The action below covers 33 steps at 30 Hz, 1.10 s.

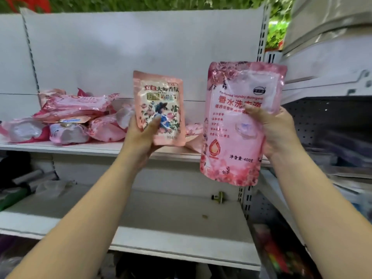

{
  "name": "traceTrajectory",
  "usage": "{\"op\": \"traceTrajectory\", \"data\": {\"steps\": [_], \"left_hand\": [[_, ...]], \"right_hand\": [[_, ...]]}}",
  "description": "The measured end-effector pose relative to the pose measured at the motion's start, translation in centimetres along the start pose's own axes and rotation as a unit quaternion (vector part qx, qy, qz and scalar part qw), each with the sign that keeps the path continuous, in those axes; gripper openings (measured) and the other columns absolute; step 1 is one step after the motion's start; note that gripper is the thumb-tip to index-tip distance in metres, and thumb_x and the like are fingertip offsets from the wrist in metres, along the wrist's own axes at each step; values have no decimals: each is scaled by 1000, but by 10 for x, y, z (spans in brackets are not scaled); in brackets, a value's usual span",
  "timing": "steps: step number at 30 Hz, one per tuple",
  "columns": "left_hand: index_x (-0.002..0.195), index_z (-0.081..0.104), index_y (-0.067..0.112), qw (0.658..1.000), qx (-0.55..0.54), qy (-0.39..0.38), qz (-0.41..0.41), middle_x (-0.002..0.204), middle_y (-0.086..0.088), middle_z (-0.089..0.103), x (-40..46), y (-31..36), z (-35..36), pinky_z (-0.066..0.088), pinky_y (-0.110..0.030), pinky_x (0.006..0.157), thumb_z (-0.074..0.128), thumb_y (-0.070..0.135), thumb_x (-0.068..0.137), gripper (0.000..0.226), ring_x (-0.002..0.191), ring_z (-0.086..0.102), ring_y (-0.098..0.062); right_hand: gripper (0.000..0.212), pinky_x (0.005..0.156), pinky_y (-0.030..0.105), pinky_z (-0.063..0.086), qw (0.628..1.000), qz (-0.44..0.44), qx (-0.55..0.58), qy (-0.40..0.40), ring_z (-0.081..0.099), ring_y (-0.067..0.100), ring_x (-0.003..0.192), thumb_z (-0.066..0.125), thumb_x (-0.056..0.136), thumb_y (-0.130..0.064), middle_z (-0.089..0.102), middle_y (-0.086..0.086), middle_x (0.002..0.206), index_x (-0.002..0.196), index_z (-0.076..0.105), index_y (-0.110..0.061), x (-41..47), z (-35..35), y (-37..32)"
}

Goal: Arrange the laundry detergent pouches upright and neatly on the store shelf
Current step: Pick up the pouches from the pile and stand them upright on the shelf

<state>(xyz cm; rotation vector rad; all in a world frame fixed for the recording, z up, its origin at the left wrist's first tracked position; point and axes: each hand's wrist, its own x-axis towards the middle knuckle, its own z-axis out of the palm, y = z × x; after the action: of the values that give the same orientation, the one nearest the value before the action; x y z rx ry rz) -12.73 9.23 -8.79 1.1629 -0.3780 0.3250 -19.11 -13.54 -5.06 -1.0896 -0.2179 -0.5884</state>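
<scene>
My left hand grips a small pink pouch with a flower picture, holding it upright in front of the white shelf. My right hand grips a larger pink detergent pouch by its right side, also upright, in the air before the shelf's right end. A heap of several pink pouches lies flat and jumbled on the shelf's left half. More pink pouches lie on the shelf behind the two held ones, mostly hidden.
A lower white shelf carries a small green and black item near its back right. Dark wrapped goods sit at the lower left. A perforated grey panel and blurred goods fill the right side.
</scene>
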Motion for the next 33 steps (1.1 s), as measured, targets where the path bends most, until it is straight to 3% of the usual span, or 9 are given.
{"op": "traceTrajectory", "data": {"steps": [6,9,11,15,20,24,28,30,33], "left_hand": [[125,44,9,989,123,-68,-48,114,-11,63,70,-20,17,56,-41,77,65,18,83,47,97,65,-30],[122,52,1,922,383,-41,-29,120,-16,59,76,-35,18,39,-28,79,59,24,90,40,110,56,-29],[129,47,-1,893,449,5,-28,130,-21,52,77,-38,17,36,-33,89,53,33,93,49,119,49,-33],[141,35,10,881,473,20,16,143,-17,40,80,-41,13,31,-41,107,49,45,91,63,132,38,-31],[139,38,10,852,518,7,75,141,-19,41,75,-41,15,33,-37,100,44,42,94,56,130,38,-31],[136,44,10,830,553,-28,67,135,-16,50,69,-41,17,35,-35,93,41,43,95,52,125,44,-31],[129,52,6,758,625,-31,184,135,-18,49,67,-43,18,20,-39,110,39,45,95,53,136,27,-34],[123,57,7,781,578,-44,232,134,-15,52,57,-38,23,18,-35,110,39,42,95,48,136,29,-30],[128,54,14,807,526,-127,238,137,-6,50,34,-31,41,24,-28,104,41,50,91,53,135,32,-19]], "right_hand": [[27,64,32,59,998,-63,-22,11,71,16,69,72,57,-8,73,0,70,82,63,-12,2,-9,-13],[17,68,35,59,994,-82,-62,39,71,18,69,71,66,-3,73,0,68,77,63,-13,6,-17,-20],[14,70,35,59,988,-98,-94,70,70,17,68,71,72,-2,72,-1,66,76,63,-14,11,-23,-27],[12,69,31,58,978,-147,-122,79,71,17,77,72,73,-8,73,-2,74,80,66,-16,25,-25,-42],[15,65,27,57,974,-166,-135,73,71,14,76,74,73,-9,73,-5,72,85,66,-13,55,-23,-41],[24,83,40,55,973,-110,-190,68,68,25,91,75,69,-25,71,5,87,86,63,-12,67,-34,-9],[51,92,39,52,972,-94,-212,31,65,20,100,71,62,-45,67,6,107,103,60,-16,61,-41,4],[64,81,28,56,964,-79,-250,-41,68,9,92,70,59,-43,66,0,107,115,54,-17,53,-46,5],[56,65,16,54,933,17,-333,-132,67,3,83,72,69,-19,65,-2,105,120,48,-19,41,-64,15]]}}
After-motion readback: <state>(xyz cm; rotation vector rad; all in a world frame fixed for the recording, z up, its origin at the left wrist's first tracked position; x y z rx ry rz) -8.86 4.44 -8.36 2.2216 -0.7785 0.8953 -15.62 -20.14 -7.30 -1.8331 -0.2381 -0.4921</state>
